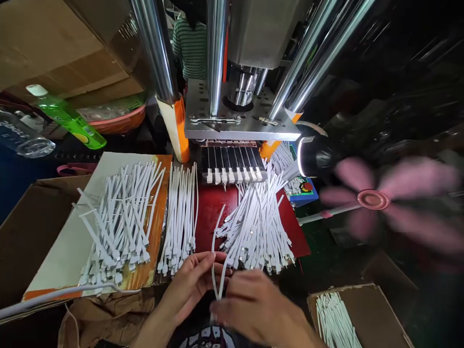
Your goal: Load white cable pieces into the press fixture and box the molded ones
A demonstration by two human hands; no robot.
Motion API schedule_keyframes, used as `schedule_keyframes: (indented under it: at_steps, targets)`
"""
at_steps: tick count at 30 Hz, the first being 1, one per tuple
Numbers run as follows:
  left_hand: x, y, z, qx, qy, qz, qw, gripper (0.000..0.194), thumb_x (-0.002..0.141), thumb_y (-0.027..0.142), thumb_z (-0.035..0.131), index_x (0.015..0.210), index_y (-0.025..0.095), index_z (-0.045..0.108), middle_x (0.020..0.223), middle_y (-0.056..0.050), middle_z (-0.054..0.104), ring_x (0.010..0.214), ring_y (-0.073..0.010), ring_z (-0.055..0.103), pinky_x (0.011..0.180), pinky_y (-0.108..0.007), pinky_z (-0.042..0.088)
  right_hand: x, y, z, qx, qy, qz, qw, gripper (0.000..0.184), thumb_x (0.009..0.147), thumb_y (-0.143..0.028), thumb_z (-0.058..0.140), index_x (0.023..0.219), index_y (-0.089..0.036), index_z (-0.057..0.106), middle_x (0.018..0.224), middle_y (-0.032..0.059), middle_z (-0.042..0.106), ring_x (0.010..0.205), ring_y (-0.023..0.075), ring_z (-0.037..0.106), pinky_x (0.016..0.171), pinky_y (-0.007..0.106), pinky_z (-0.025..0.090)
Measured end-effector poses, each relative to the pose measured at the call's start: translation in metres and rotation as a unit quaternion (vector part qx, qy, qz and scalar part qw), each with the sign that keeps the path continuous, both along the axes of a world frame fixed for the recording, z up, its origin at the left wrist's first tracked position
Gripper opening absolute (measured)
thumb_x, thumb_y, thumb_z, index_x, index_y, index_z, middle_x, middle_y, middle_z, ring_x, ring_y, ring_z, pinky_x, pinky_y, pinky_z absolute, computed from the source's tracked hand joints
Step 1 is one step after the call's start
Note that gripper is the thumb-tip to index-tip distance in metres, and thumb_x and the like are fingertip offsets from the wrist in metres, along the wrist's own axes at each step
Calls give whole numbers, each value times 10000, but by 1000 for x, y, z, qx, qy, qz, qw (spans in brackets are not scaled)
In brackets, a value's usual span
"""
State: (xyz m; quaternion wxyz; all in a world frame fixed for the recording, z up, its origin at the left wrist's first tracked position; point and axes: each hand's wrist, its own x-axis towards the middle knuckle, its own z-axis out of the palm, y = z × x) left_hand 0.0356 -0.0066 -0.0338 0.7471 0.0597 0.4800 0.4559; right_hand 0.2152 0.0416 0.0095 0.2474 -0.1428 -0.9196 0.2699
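Note:
A thin white USB cable (214, 241) stands up in front of me, its two strands running down between my hands. My left hand (194, 278) pinches it between thumb and fingers. My right hand (261, 307), smeared by motion, is curled around the lower ends, with a small plug partly showing below its fingertips. Just beyond my hands lies a large heap of white cables (255, 227) with metal plugs pointing towards me. To its left rests a neater row of cables (179, 217) on the red surface (208, 212).
A press (239, 128) on steel columns stands ahead, with several white connectors in its black fixture (232, 162). More cables (123, 217) lie on a board at left. A pink fan (373, 199) spins at right, above a cardboard box (380, 309). A lamp (317, 155) lights the heap.

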Motion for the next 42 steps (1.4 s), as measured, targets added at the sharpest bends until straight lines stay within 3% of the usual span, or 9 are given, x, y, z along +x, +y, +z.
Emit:
schedule_keyframes:
  at_steps: [6, 10, 14, 20, 23, 26, 29, 35, 42]
  targets:
    - [4, -15, 23, 17, -24, -77, 997, 490, 730, 592, 862, 921, 155, 747, 588, -16, 734, 483, -150, 672, 518, -235, 507, 26, -31, -16, -315, -32, 72, 946, 400, 1057, -480, 492, 923, -220, 764, 730, -4, 622, 639, 111, 580, 573, 218, 408]
    - [4, -34, 35, 102, 170, -141, 970, 526, 837, 704, 691, 905, 188, 761, 557, -19, 723, 537, -172, 663, 608, -271, 532, 30, -9, -16, -514, 28, -46, 856, 500, 803, -644, 781, 1012, -189, 783, 770, 2, 619, 610, 106, 543, 535, 205, 393]
    - [6, -46, 31, 155, 347, -216, 899, 508, 919, 700, 562, 926, 253, 802, 662, -22, 775, 702, -201, 699, 779, -284, 549, 2, 3, -17, -602, 157, -188, 760, 510, 895, -636, 691, 1110, -174, 713, 737, -15, 567, 555, 88, 477, 506, 202, 404]
    - [-11, -21, 23, 187, 381, -286, 859, 396, 967, 566, 562, 1150, 289, 777, 1074, -45, 821, 1002, -242, 744, 907, -301, 569, -19, 5, -18, -468, 172, -243, 832, 330, 1022, -443, 577, 850, -171, 652, 707, -18, 533, 606, 96, 461, 552, 219, 353]
    - [-21, 10, 31, 227, 407, -222, 857, 406, 974, 496, 594, 1290, 261, 697, 1195, -71, 774, 1110, -249, 711, 970, -333, 558, -18, 7, -15, -402, 145, -225, 876, 240, 1024, -329, 568, 871, -175, 671, 762, -2, 588, 678, 114, 510, 618, 234, 378]
    - [-23, 39, 45, 314, 424, -156, 835, 250, 968, 421, 642, 1107, 249, 760, 1078, -57, 761, 1034, -218, 704, 920, -296, 551, -19, 9, -13, -355, 143, -215, 899, 177, 999, -224, 573, 846, -183, 652, 737, -23, 556, 685, 112, 503, 650, 234, 381]
    - [-23, 53, 56, 377, 398, -151, 823, 203, 985, 354, 643, 899, 254, 796, 958, -30, 734, 929, -171, 692, 869, -252, 538, -22, 9, -14, -332, 150, -212, 907, 175, 987, -185, 578, 823, -187, 638, 724, -30, 538, 684, 111, 504, 654, 228, 384]
    - [-31, 52, 59, 365, 379, -128, 841, 139, 954, 298, 703, 943, 310, 841, 929, -11, 735, 894, -146, 713, 823, -212, 559, -26, 10, -19, -318, 162, -208, 911, 131, 986, -166, 602, 907, -201, 701, 760, -22, 580, 688, 111, 535, 656, 220, 408]
    - [-34, 51, 60, 381, 402, -99, 826, 170, 933, 218, 723, 946, 346, 833, 906, 19, 746, 857, -114, 715, 782, -177, 560, -34, 9, -24, -331, 157, -199, 909, 137, 997, -187, 594, 919, -200, 706, 779, -10, 597, 704, 121, 547, 658, 233, 413]
